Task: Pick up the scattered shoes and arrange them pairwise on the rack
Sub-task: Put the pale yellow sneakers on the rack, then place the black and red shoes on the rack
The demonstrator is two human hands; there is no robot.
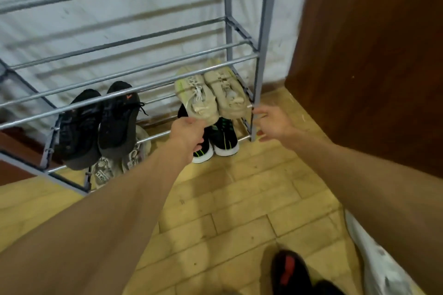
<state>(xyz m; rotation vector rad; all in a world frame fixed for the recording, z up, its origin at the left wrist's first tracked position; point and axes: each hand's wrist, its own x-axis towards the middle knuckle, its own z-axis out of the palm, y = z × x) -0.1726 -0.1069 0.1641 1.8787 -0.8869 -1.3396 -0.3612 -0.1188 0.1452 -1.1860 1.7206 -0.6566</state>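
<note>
Left hand (189,134) pinches beige shoe (195,99) heel; right hand (272,124) spread near rack post (258,88). Rail (143,84) crosses shoe; black pair (115,124) left.

A beige pair (211,96) and a black pair (100,122) contrast with the grey rack (265,31).

The left pair (115,124) and right pair (225,96) sit on the rack (265,31).

Shoe in hand
The left hand (188,133) grips a beige shoe (196,96) by the heel at 12 o'clock; the right hand (273,124), fingers spread, hangs beside the rack (265,43) at 1 o'clock.
</note>
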